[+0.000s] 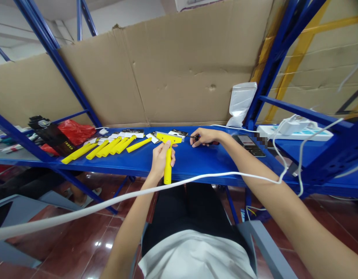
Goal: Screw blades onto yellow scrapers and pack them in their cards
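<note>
My left hand (pixel 159 158) is closed around the handle of a yellow scraper (pixel 168 164), its wide head turned up and a metal edge along the top. To the right, my right hand (pixel 206 136) grips a screwdriver (pixel 215 143) with a dark red-and-black handle; its thin shaft points left, near the scraper's head. Several more yellow scrapers (pixel 109 148) lie in a row on the blue shelf (pixel 196 164), their heads hidden among black-and-white cards (pixel 134 133). Another card (pixel 179 133) lies behind the scraper in my left hand.
A white cable (pixel 115 199) crosses in front of my body and over my right forearm. Right of my hand lie a phone (pixel 248 145) and a power strip (pixel 298 133). A black box (pixel 52 135) and red plastic bag (pixel 76 131) sit left; cardboard (pixel 173 69) stands behind.
</note>
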{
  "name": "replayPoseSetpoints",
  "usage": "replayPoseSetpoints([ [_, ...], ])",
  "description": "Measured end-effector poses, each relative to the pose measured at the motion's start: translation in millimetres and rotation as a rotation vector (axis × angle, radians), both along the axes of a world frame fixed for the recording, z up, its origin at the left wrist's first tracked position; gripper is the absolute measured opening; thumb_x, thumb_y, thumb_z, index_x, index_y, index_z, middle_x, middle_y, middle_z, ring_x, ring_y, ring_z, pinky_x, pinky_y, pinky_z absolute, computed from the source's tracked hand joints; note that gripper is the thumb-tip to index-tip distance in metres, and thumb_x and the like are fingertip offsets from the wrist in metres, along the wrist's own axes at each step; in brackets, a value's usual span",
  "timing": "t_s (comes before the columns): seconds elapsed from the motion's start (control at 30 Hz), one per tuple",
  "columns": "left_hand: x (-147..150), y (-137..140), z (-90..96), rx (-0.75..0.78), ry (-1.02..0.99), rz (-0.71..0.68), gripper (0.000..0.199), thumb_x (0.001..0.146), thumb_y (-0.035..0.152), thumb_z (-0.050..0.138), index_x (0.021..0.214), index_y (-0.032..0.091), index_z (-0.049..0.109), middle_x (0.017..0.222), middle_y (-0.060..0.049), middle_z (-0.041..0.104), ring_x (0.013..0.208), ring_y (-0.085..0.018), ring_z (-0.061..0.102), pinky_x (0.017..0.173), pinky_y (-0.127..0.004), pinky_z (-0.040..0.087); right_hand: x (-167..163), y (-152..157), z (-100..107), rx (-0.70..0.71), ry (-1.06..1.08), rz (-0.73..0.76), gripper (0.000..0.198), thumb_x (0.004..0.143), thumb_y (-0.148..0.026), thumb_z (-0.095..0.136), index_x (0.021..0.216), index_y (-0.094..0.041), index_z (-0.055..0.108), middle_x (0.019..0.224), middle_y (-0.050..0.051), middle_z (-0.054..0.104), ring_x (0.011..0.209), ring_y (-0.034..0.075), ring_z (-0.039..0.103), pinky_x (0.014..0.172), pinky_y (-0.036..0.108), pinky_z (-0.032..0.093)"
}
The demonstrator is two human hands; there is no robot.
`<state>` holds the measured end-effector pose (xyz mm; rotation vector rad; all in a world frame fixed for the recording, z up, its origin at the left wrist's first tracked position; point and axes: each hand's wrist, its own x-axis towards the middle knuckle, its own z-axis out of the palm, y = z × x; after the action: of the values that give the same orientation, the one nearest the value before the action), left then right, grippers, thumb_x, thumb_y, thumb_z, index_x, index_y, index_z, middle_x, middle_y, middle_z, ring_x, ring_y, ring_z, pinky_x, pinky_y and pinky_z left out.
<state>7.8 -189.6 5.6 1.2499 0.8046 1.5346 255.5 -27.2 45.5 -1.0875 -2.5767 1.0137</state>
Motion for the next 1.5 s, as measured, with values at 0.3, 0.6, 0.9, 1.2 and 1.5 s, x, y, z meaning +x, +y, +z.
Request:
replayPoseSetpoints([
  [0.3,1.2,-0.9,1.0,-0.009,0.002,-0.003,0.051,0.094,0.064,0.083,0.100,0.014,0.076,0.061,0.004,0.059,0.038,-0.010,0.051,0.038,-0.025,0.037,3.5,3.9,-1.5,-0.006,-0.015,-0.026,0.047,0.074,-0.055,0.097,0.094,-0.017,0.080,0.069,-0.002,0.063,0.056,0.013,0.054,0.050,0.026,0.043],
  [0.6,1.2,-2.7,2.9,-0.006,0.009,-0.006,0.050,0.095,0.062,0.083,0.101,0.013,0.078,0.062,0.003,0.059,0.038,-0.009,0.052,0.039,-0.024,0.039,1.0,1.8,-3.4,-0.043,-0.001,-0.073,0.036,0.078,-0.043,0.100,0.086,-0.015,0.079,0.062,-0.001,0.063,0.048,0.013,0.054,0.046,0.025,0.042],
  [0.9,2.0,-2.7,3.9,-0.034,0.012,0.020,0.052,0.092,0.064,0.085,0.098,0.013,0.076,0.062,0.003,0.059,0.038,-0.009,0.051,0.038,-0.024,0.039,-14.4,-13.9,11.0,-0.001,0.595,-0.141,0.054,0.081,-0.063,0.097,0.097,-0.019,0.070,0.055,-0.007,0.053,0.047,0.011,0.048,0.044,0.023,0.043],
  [1.2,1.5,4.1,-1.0,-0.073,0.018,0.081,0.055,0.089,0.067,0.086,0.098,0.013,0.077,0.062,0.003,0.060,0.037,-0.010,0.052,0.037,-0.024,0.037,-44.5,-46.2,16.6,-0.239,0.919,-0.011,0.062,0.072,-0.062,0.103,0.094,-0.021,0.064,0.058,-0.011,0.041,0.051,0.007,0.030,0.042,0.020,0.039],
  [1.5,2.6,5.6,-2.6,-0.086,0.057,0.135,0.056,0.089,0.068,0.087,0.095,0.014,0.076,0.063,0.002,0.063,0.039,-0.010,0.054,0.037,-0.023,0.040,-58.9,-59.2,7.3,-0.261,0.790,0.048,0.054,0.077,-0.058,0.102,0.095,-0.018,0.072,0.052,-0.010,0.047,0.046,0.008,0.037,0.041,0.021,0.044],
])
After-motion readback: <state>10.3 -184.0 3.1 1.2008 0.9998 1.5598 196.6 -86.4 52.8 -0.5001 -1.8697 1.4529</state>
